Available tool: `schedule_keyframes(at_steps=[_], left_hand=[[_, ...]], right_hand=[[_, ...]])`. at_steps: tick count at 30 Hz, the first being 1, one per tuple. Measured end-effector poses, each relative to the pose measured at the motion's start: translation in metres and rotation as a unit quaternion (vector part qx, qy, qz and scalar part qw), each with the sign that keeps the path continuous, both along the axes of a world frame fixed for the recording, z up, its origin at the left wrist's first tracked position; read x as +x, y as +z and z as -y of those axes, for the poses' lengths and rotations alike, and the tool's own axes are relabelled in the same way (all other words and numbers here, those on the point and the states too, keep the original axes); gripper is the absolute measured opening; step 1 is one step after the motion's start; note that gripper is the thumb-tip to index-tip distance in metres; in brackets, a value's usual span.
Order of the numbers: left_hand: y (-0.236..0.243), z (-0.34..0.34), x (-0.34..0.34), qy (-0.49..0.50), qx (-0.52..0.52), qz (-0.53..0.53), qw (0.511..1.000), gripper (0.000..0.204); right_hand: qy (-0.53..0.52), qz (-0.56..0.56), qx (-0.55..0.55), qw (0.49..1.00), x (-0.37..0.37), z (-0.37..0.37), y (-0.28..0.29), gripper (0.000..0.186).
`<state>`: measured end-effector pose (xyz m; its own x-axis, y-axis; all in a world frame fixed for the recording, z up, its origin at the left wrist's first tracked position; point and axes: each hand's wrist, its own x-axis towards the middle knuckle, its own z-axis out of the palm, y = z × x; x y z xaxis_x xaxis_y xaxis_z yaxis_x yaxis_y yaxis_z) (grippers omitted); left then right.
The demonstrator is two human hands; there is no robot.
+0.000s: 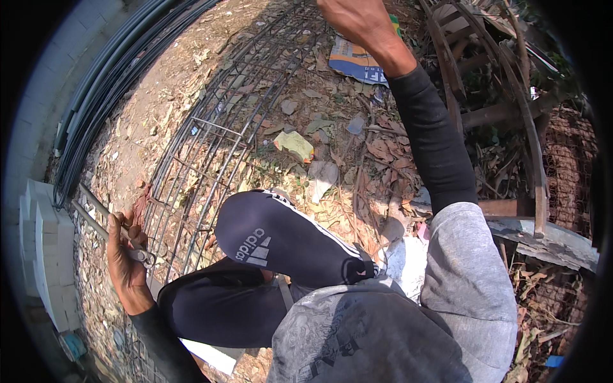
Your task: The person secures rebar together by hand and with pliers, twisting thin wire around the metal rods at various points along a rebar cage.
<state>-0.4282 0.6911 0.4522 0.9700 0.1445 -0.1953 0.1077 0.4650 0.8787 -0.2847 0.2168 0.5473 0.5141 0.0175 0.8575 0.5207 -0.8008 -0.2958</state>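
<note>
My left hand (129, 265) is at the left, over the near end of a long cage of thin steel bars (239, 133). Its fingers are curled round a small grey metal piece (142, 256), whose kind I cannot make out. Two thin rods (94, 203) run up and left from beside the fingers. The cage stretches from my left knee toward the top of the view, with cross ties along it. My right hand (361, 22) reaches far out at the top. Its fingers are cut off by the picture's edge, so what it touches is hidden.
Dark bars or pipes (105, 83) lie bundled along the left wall. White blocks (50, 255) are stacked below them. A blue-and-orange printed sheet (351, 64) lies under my right wrist. Wooden frames (536, 153) and rusty mesh (568, 166) stand at the right. Dry leaves cover the ground.
</note>
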Motion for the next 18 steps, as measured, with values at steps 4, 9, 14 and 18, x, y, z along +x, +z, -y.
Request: schedule_keyframes(at_steps=[4,9,14,18], left_hand=[[0.032,0.036,0.014,-0.047,-0.066,0.105,0.991,0.044],[0.057,0.032,0.03,0.002,-0.055,0.169,0.984,0.038],[0.03,-0.059,0.029,0.088,-0.168,0.19,0.963,0.027],[0.006,-0.117,0.016,0.161,-0.191,0.195,0.948,0.03]], right_hand=[[0.146,0.053,-0.065,0.986,-0.028,-0.171,-0.007,0.016],[0.25,0.025,-0.152,0.956,-0.056,-0.306,-0.057,0.032],[0.291,0.079,-0.162,0.94,-0.046,-0.293,-0.075,0.051],[0.301,-0.012,-0.001,0.954,-0.051,-0.213,-0.114,0.048]])
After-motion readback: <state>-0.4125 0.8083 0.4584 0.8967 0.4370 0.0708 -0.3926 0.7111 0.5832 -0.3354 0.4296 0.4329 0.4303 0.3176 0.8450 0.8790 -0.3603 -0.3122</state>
